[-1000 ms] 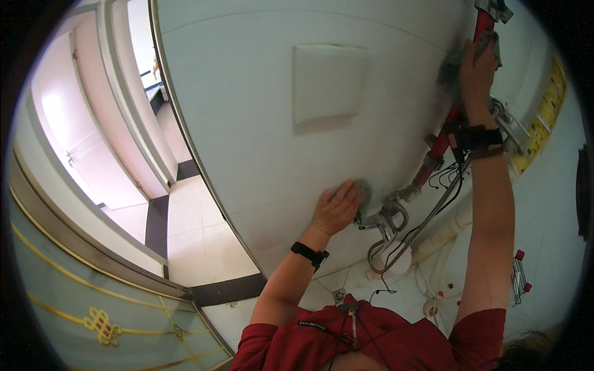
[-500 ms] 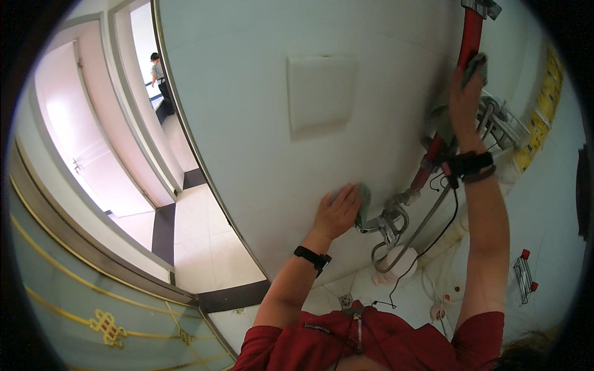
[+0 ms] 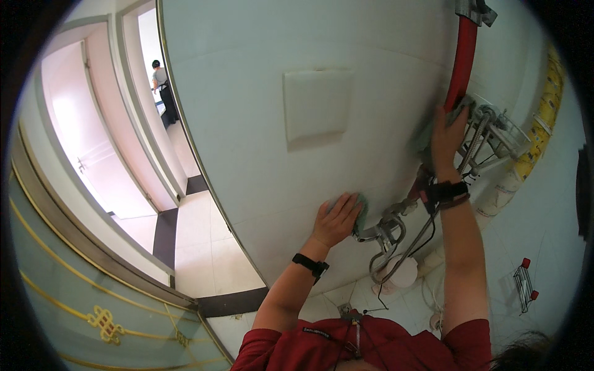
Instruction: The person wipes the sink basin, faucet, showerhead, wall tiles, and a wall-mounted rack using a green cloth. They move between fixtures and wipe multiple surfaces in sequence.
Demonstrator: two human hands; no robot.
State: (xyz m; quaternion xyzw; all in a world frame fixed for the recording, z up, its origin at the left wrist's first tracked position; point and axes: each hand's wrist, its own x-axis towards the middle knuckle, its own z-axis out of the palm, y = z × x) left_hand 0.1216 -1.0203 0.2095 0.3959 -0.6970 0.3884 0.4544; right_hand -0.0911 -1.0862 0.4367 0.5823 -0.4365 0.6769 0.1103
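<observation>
My right hand (image 3: pixel 448 143) is wrapped round a red upright pipe (image 3: pixel 462 62) with a grey-green cloth (image 3: pixel 464 105) between palm and pipe. Part of that cloth also shows on the wall side. Lower and to the left, my left hand (image 3: pixel 336 221) presses another green cloth or pad (image 3: pixel 362 213) to the white wall, its fingers lying over it; whether it is a cloth or a pad I cannot tell. Just beside that hand is a chrome mixer tap (image 3: pixel 385 230), joined to the pipe's lower end. A metal hose (image 3: pixel 476 137) runs behind my right hand.
A metal bracket (image 3: pixel 475 9) tops the pipe. Right of it sit a wire shelf (image 3: pixel 504 139) and a yellow-wrapped pipe (image 3: pixel 542 127). A white square cover (image 3: pixel 317 105) juts from the wall. A small wire rack (image 3: pixel 525 285) hangs right; a person (image 3: pixel 162 86) stands beyond the doorway.
My right hand has slid down the red pipe with its cloth, baring more of the pipe above. My left hand stays by the tap and has shifted slightly lower in the picture.
</observation>
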